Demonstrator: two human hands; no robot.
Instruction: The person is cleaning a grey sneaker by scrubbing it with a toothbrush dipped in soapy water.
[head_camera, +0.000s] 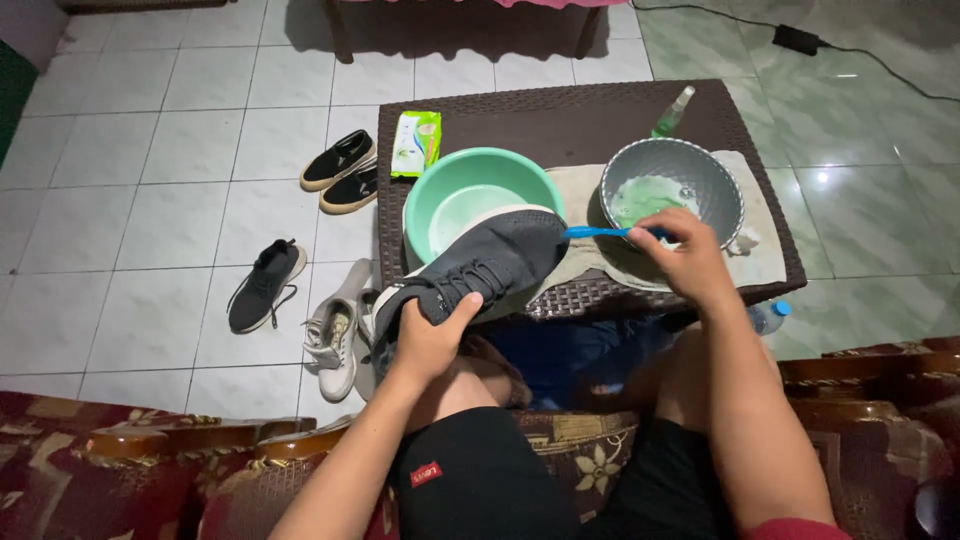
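**Brushing the grey shoe over the basin**

Your left hand (432, 335) is closed around the heel end of the dark grey knit shoe (480, 268), thumb on top, holding it tilted with the toe lifted over the rim of the green basin (480, 200). Your right hand (690, 255) is wrapped around the handle of a blue toothbrush (600, 232), whose head meets the toe of the shoe. Keep the heel grip firm so the shoe does not twist under the brush, and keep the toe over the basin so any drips should fall inside rather than on the wicker table (560, 125).

The green basin holds what looks like a shallow layer of clear water. Just right of it, the metal bowl (672, 185) holds a pale green, foamy liquid; it sits on a beige cloth (765, 255).

Behind the basin lie a green wipes packet (417, 142) and a small green spray bottle (674, 112). On the tiled floor to your left lie other shoes: a black-and-tan pair (343, 170), a single black sneaker (263, 285) and a cream one (335, 335).
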